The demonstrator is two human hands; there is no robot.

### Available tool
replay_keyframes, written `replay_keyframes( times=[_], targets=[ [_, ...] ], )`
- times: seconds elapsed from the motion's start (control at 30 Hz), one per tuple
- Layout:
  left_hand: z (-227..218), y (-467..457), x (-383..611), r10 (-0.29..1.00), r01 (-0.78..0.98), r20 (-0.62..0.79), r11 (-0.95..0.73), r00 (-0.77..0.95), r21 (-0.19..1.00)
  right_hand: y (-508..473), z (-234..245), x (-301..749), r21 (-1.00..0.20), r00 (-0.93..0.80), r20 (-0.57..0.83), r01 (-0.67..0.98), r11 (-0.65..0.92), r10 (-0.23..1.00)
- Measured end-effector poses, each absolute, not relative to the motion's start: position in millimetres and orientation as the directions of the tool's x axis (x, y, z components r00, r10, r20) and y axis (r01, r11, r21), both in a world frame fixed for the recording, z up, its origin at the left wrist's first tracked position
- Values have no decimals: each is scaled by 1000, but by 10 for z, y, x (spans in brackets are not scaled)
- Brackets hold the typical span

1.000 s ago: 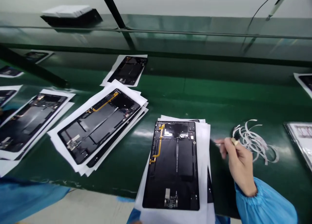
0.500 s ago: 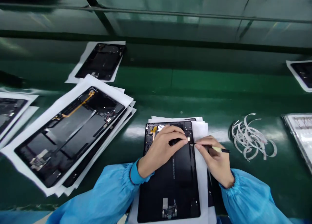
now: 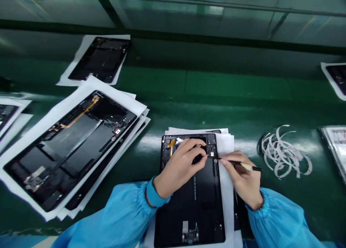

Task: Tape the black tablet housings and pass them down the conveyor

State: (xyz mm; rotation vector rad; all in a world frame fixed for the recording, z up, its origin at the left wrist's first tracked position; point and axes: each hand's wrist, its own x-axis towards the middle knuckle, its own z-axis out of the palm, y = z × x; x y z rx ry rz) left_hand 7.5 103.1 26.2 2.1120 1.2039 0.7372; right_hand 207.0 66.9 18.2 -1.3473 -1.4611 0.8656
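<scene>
Watching through the head camera from my distant seat, I found the black tablet casing directly in front of the wearer, inner side up, on white paper sheets at the near side of the green bench. Its long side ran away from the body, which I judged put the upper right corner within easy reach of both hands.

The left hand arched over the upper part of the casing, thumb and forefinger brought together near a pale square part. I took that pose as steadying something small, though I could not make out whether anything sat between the fingertips. The right hand gripped a slim tool rather like a pen, its dark tip pointing in at the casing's right edge, just beside a round silver disc. That low, sideways hold seemed meant for fine control; whether the tip touched anything, I could not say.

To the right lay a loose tangle of white strips, close enough to reach from the tool side, I thought. On the left, a slanted stack of casings rested with paper between the layers, probably to guard against scratches. Another casing lay farther back on its own sheet.
</scene>
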Motion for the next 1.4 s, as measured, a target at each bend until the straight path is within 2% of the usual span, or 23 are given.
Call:
replay_keyframes(
  times=[0.13, 0.5, 0.7, 0.97, 1.4],
  targets=[
    [258, 1030, 80, 863, 558, 193, -457, 468, 692, 696, 208, 2035, -939, 54, 166, 315, 141, 985],
    [257, 1043, 64, 880, 542, 162, -411, 447, 733, 738, 202, 2025, -946, 85, 139, 307, 106, 987],
    [254, 1036, 78, 877, 542, 178, -423, 446, 726, 735, 226, 2021, -946, 13, 131, 301, 121, 991],
    [265, 1034, 90, 875, 548, 172, -425, 452, 721, 750, 261, 2060, -917, -120, 206, 322, 234, 971],
    [282, 1027, 104, 885, 539, 113, -371, 451, 756, 711, 237, 2191, -887, -101, 210, 399, 233, 972]
  ],
)
